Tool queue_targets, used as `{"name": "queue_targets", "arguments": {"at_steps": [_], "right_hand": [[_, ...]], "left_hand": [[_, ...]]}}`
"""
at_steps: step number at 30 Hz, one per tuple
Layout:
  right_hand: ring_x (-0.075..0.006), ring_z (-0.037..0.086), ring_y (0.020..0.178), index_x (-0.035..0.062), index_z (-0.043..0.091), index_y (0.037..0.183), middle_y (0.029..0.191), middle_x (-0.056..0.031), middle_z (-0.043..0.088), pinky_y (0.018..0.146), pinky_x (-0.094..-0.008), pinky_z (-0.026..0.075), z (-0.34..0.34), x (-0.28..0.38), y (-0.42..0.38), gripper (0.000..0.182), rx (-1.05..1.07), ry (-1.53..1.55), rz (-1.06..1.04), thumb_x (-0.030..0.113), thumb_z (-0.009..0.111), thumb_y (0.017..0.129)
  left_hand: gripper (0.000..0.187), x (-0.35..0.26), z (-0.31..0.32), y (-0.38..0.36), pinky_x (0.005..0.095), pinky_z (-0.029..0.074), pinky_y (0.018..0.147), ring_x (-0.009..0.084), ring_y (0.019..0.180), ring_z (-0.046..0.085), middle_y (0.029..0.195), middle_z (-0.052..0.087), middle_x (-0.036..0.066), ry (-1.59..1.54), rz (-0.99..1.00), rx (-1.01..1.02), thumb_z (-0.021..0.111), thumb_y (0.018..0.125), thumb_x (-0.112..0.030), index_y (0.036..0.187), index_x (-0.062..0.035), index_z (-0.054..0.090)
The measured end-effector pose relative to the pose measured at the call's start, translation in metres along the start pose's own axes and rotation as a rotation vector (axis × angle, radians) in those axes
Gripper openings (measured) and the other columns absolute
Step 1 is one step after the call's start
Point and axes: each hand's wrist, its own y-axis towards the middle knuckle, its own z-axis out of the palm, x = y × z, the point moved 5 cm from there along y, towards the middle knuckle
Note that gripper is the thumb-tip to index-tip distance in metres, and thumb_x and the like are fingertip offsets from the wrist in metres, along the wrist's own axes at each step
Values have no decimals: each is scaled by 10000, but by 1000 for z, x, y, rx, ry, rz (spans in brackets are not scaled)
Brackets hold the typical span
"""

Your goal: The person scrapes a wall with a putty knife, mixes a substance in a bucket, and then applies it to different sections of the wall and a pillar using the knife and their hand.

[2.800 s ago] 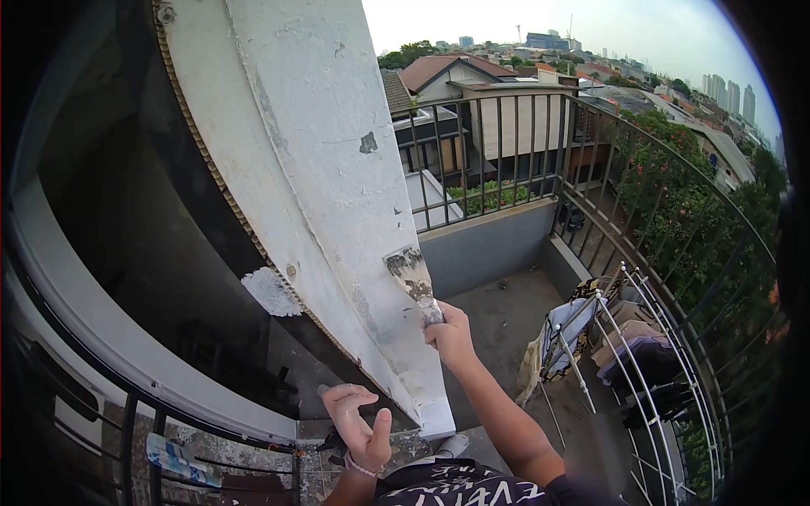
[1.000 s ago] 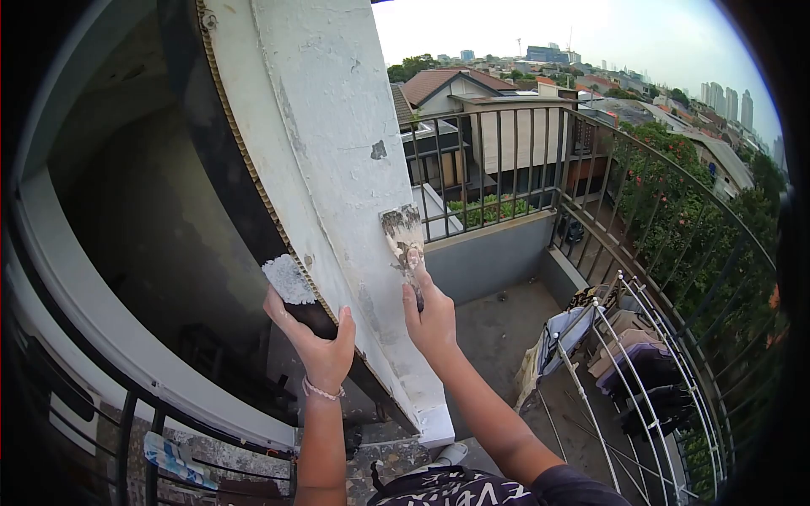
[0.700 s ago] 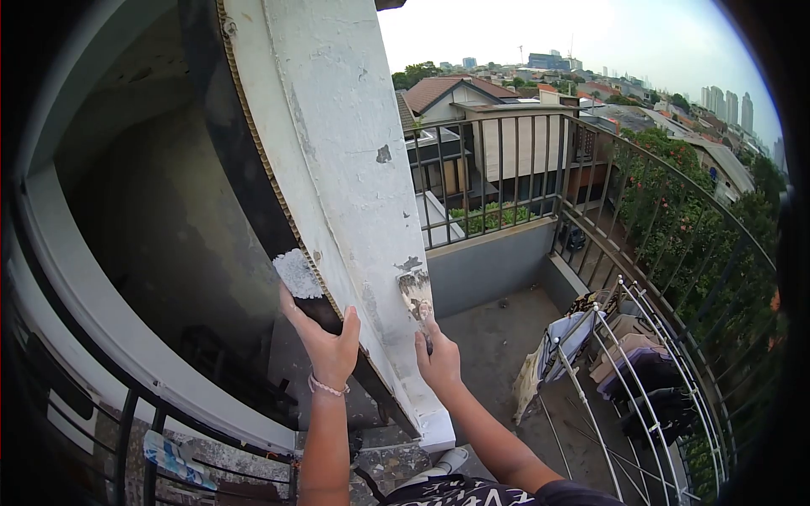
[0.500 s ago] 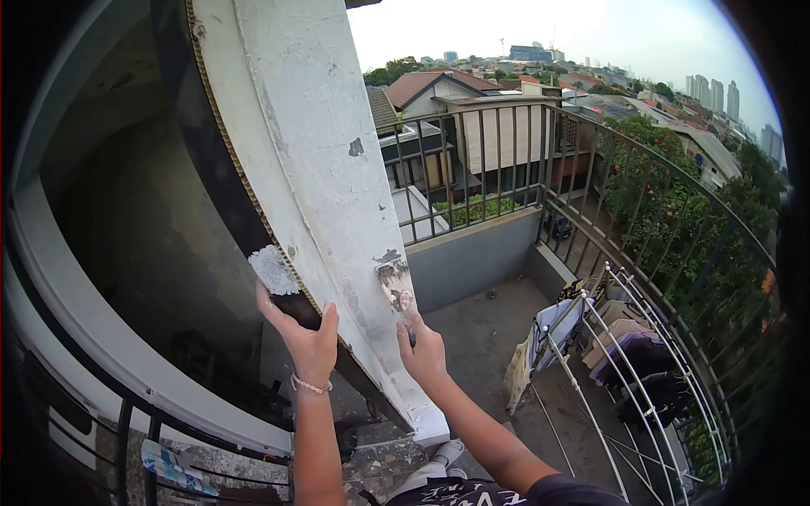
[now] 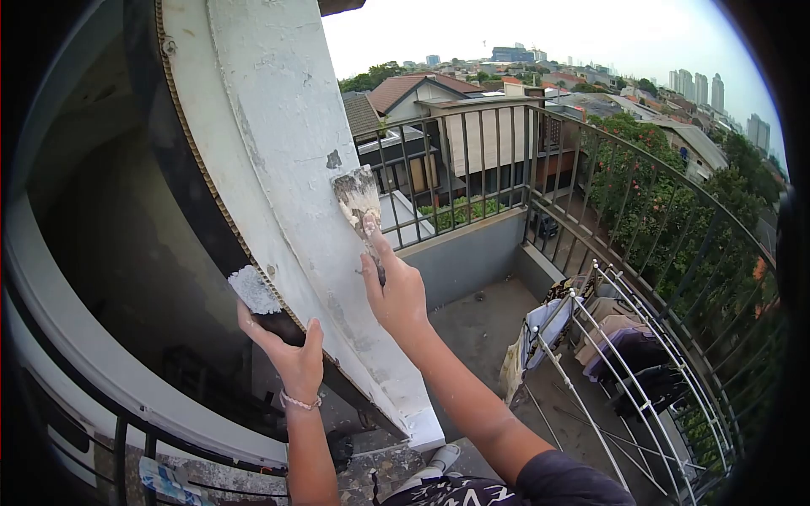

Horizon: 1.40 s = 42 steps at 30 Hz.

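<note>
A tall white column with chipped paint rises in front of me. My right hand grips a putty knife, its smeared blade flat against the column's right face, just below a grey chipped spot. My left hand holds a second flat tool loaded with white filler at its tip, close to the column's left edge.
A dark metal railing rings the balcony, with rooftops and trees beyond. A white drying rack with hung clothes stands at the lower right on the concrete floor. A curved white frame and dark opening lie left.
My right hand has slid the putty knife up the column, from low on its face to just under the grey chip. My left hand has stayed beside the column's left edge with its tool.
</note>
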Motion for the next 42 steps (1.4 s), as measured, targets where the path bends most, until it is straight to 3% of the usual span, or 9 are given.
{"name": "queue_targets", "arguments": {"at_steps": [7, 11, 15, 16, 17, 22, 25, 29, 42], "right_hand": [[-376, 581, 568, 233, 370, 1472, 702, -176, 581, 542, -458, 479, 31, -76, -100, 549, 46, -73, -39, 250, 557, 956], [-401, 640, 719, 93, 486, 1346, 838, -211, 650, 654, -463, 515, 25, -132, -176, 435, 297, -14, 149, 266, 573, 957], [-415, 641, 709, 126, 393, 1424, 790, -225, 650, 662, -478, 512, -24, -173, -234, 534, 313, -107, 393, 331, 559, 960], [-417, 639, 703, 138, 367, 1441, 789, -225, 651, 656, -479, 511, -42, -178, -243, 554, 298, -142, 435, 340, 554, 960], [-419, 638, 698, 151, 342, 1458, 789, -226, 651, 650, -481, 509, -60, -184, -252, 573, 280, -179, 479, 350, 548, 961], [-424, 631, 675, 195, 248, 1495, 733, -216, 638, 633, -495, 501, -143, -203, -291, 677, 156, -429, 639, 310, 583, 918], [-420, 633, 670, 170, 207, 1500, 707, -214, 631, 627, -503, 496, -187, -201, -311, 764, 41, -551, 792, 248, 620, 862], [-419, 652, 724, 128, 177, 1509, 760, -223, 655, 669, -512, 520, -220, -204, -352, 833, -221, -708, 916, 188, 636, 816], [-446, 649, 766, 94, 420, 1254, 785, -254, 658, 709, -535, 517, -248, -194, -379, 542, -425, -736, 1101, 213, 663, 785]], "left_hand": [[886, 4, 1, -5, 436, 127, 1173, 326, 1409, 218, 1489, 241, 232, 44, -19, -50, 625, 731, 42, 1483, 34, 156], [788, 8, 5, -9, 483, 218, 1137, 357, 1361, 258, 1442, 262, 215, 195, -15, -161, 613, 830, -35, 1483, 20, 175], [578, -31, 23, -39, 472, 340, 995, 253, 1180, 394, 1306, 379, 140, 632, 176, -478, 646, 917, -174, 1363, 32, 342], [617, -53, 35, -42, 365, 359, 829, 240, 954, 420, 1120, 407, 129, 331, 295, -629, 647, 896, -460, 1216, 17, 423], [779, -46, 46, -50, 380, 308, 886, 258, 1034, 347, 1167, 304, 138, 127, 225, -548, 714, 811, -494, 1229, 46, 339], [622, -74, 114, -75, 383, 306, 894, 261, 1020, 366, 1099, 351, 145, -151, 100, -199, 651, 832, -400, 1181, 37, 378], [473, -73, 154, -87, 442, 325, 1007, 209, 1209, 368, 1262, 389, 108, -157, 272, -27, 607, 932, -191, 1276, 14, 355], [364, -95, 187, -102, 388, 282, 960, 182, 1118, 303, 1216, 348, 92, -335, 312, 105, 547, 947, -203, 1206, -24, 365], [324, -119, 220, -111, 400, 313, 938, 215, 1121, 321, 1195, 364, 128, -518, 322, 232, 542, 920, -173, 1163, 15, 441]]}}
